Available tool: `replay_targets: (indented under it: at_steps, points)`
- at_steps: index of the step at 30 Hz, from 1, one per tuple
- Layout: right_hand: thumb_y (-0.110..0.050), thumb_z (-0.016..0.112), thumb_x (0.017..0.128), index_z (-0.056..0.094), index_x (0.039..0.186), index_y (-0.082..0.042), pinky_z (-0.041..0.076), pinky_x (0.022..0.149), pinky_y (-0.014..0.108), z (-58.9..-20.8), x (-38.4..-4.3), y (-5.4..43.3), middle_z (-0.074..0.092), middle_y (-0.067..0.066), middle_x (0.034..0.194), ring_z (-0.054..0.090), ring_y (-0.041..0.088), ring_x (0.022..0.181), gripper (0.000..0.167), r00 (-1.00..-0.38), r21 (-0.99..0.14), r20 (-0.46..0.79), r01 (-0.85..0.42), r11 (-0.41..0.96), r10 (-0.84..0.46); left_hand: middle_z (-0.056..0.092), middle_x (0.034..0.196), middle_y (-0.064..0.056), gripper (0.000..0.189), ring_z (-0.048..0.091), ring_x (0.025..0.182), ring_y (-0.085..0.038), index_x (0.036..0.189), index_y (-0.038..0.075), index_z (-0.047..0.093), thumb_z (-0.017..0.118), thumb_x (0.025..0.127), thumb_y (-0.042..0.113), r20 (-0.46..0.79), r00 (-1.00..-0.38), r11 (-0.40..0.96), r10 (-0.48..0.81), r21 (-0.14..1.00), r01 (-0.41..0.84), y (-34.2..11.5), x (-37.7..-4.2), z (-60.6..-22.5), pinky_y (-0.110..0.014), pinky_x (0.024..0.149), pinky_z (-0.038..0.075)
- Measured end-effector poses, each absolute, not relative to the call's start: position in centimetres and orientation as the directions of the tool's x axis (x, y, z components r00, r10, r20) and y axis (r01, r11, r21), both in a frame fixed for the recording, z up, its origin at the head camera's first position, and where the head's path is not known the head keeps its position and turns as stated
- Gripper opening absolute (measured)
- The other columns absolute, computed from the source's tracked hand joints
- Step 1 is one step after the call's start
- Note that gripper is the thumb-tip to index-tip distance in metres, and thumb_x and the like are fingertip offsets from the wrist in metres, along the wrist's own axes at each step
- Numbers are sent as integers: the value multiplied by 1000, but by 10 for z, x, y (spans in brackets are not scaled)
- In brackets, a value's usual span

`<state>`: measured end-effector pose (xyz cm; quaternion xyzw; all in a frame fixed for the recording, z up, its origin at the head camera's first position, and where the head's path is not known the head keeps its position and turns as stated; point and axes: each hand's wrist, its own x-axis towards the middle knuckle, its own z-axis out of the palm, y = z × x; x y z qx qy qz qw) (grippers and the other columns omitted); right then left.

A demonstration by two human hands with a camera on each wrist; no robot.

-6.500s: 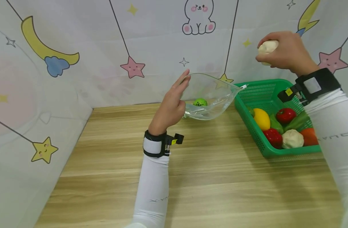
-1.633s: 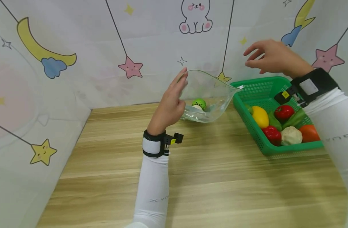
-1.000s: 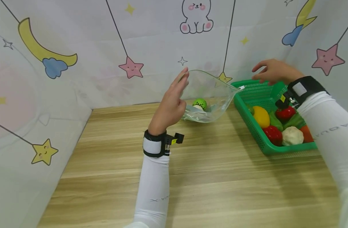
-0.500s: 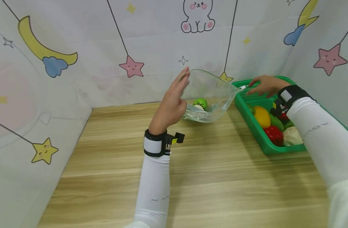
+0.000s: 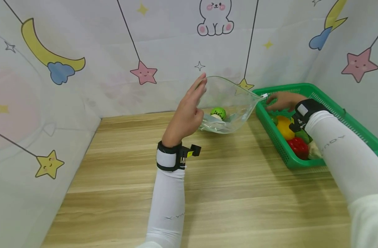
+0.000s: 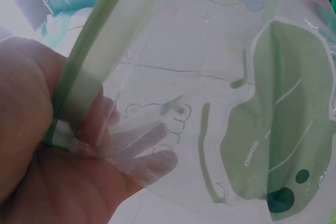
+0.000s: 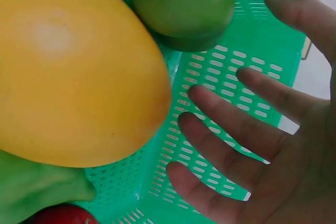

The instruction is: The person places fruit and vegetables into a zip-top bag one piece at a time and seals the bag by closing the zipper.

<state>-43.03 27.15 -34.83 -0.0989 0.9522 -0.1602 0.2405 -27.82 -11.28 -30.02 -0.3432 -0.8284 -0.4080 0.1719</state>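
Head cam: L hand (image 5: 185,115) grips bag (image 5: 233,102) by rim, prob best spot, looks floppy/light; R hand (image 5: 283,100) empty, fingers spread over basket (image 5: 275,139).

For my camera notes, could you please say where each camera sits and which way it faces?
Head: on the head, facing forward and down at the table; left grip, right grip and sleeves show.
Left wrist: on that wrist, facing the clear bag; left grip shows, pinching it.
Right wrist: on that wrist, facing into the green basket; right grip shows.
Head and right wrist share that basket.
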Motion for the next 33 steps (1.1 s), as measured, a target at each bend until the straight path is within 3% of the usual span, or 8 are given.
replay_targets:
  at_steps: [4, 11, 18, 21, 26, 33]
  points:
    - [-40, 56, 97, 42, 148, 1, 48, 92, 72, -353, -430, 271, 50, 38, 137, 53, 55, 121, 67, -845, -322, -459, -130, 938, -275, 14, 171, -1, 83, 40, 149, -24, 158, 1, 27, 33, 80, -26, 565, -706, 433, 428, 557, 708, -112, -278, -300, -23, 58, 33]
    - [-44, 54, 98, 41, 149, -1, 49, 90, 72, -357, -432, 269, 52, 36, 138, 52, 54, 124, 69, -809, -284, -516, -149, 947, -283, 13, 171, 0, 83, 39, 149, -19, 158, 1, 27, 34, 80, -26, 561, -710, 438, 426, 559, 704, -112, -278, -299, -23, 58, 34]
    - [-34, 54, 98, 34, 152, 1, 43, 96, 76, -364, -436, 266, 43, 39, 145, 46, 57, 129, 68, -791, -343, -529, -130, 930, -306, 14, 171, 1, 83, 40, 148, -20, 159, 3, 27, 34, 81, -25, 554, -716, 443, 425, 563, 698, -112, -278, -300, -22, 57, 33]
    - [-27, 54, 97, 33, 152, 5, 43, 101, 73, -363, -434, 266, 41, 39, 145, 49, 52, 126, 66, -789, -382, -521, -125, 915, -326, 14, 171, 1, 84, 40, 148, -20, 159, 4, 27, 34, 81, -25, 553, -716, 439, 427, 566, 698, -112, -278, -300, -22, 57, 34]
    - [-29, 58, 96, 38, 147, 11, 46, 103, 63, -356, -428, 264, 46, 39, 140, 57, 48, 118, 68, -829, -411, -462, -113, 905, -314, 14, 171, -1, 84, 40, 148, -21, 159, 4, 27, 33, 80, -25, 554, -713, 438, 430, 562, 701, -111, -278, -300, -22, 57, 34]
    - [-29, 57, 98, 42, 144, 16, 45, 104, 65, -353, -431, 270, 50, 41, 137, 61, 50, 115, 66, -883, -450, -374, -94, 888, -283, 15, 171, -3, 83, 40, 148, -25, 158, 1, 28, 33, 80, -26, 562, -706, 433, 431, 558, 708, -112, -279, -300, -21, 59, 37]
